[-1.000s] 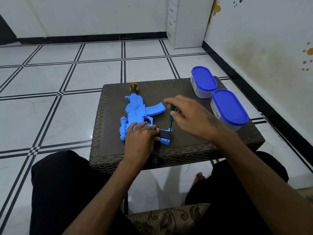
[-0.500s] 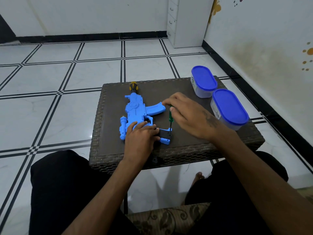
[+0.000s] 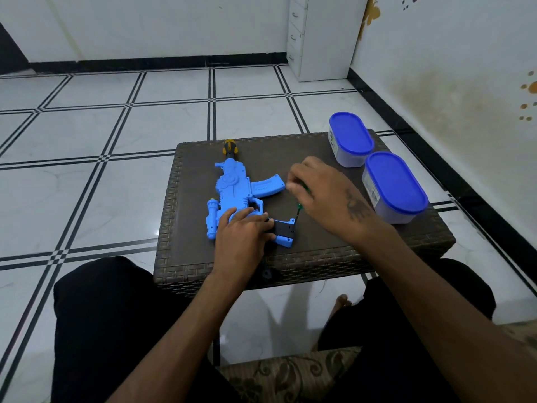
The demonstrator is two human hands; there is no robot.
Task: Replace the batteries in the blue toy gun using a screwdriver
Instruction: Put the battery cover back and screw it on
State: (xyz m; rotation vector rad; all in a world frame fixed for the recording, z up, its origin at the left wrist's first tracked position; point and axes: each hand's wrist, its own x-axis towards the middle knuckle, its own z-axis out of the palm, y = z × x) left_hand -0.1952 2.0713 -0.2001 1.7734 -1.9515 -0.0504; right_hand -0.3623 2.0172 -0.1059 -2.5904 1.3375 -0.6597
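The blue toy gun (image 3: 232,190) lies flat on the dark wicker table (image 3: 319,251), muzzle pointing away from me, with an orange and black tip at its far end. My left hand (image 3: 242,231) presses down on its rear part, next to the black stock section. My right hand (image 3: 325,196) grips a small green-handled screwdriver (image 3: 298,209), held nearly upright with its tip at the stock's blue end piece. Most of the handle is hidden in my fingers.
Two oval containers with blue lids (image 3: 350,138) (image 3: 393,184) stand at the table's right side, close to my right wrist. A white drawer unit (image 3: 319,36) stands by the far wall. My knees flank the table's near edge.
My right hand's fingers have shifted slightly around the screwdriver handle while its tip stays at the stock. The left hand and the gun have not moved.
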